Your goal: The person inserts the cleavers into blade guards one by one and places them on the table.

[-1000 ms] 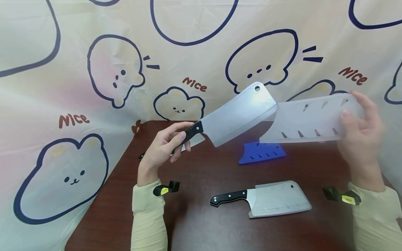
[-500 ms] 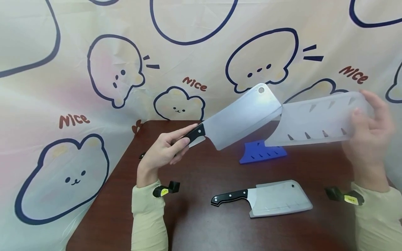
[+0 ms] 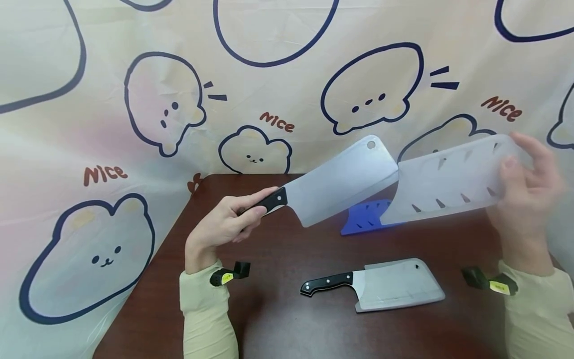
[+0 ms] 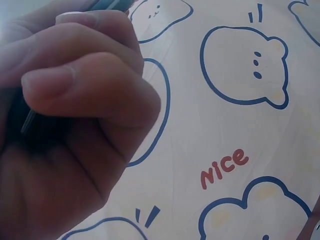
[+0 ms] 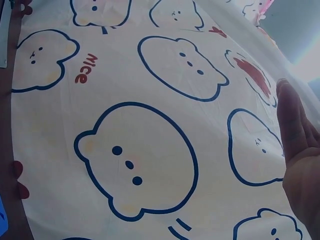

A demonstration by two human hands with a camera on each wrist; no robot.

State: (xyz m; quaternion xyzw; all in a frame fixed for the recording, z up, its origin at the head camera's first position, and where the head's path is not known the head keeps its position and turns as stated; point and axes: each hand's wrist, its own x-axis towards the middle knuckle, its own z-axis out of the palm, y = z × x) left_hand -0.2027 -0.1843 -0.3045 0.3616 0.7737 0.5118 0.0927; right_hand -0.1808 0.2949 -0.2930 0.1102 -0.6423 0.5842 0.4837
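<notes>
My left hand (image 3: 219, 224) grips the black riveted handle (image 3: 274, 199) of a cleaver (image 3: 341, 184), its broad bare blade tilted up to the right above the table. My right hand (image 3: 529, 192) pinches the far end of a translucent white blade sheath (image 3: 448, 179) with slots along both edges. At the sheath's left end, the cleaver's front corner meets its edge in the head view. In the left wrist view, curled fingers (image 4: 95, 90) wrap the dark handle. Only part of my right hand (image 5: 302, 145) shows in the right wrist view.
On the brown table (image 3: 278, 309) lies a second cleaver (image 3: 399, 286), its blade in a clear sheath and its black handle pointing left. Behind the held sheath lies a blue slotted sheath (image 3: 360, 219). A printed cloth (image 3: 287, 94) hangs around the table's back and sides.
Cleaver and white sheath have both come down a little. The sheath now slopes up to the right and overlaps more of the blue sheath. My left hand has shifted slightly left.
</notes>
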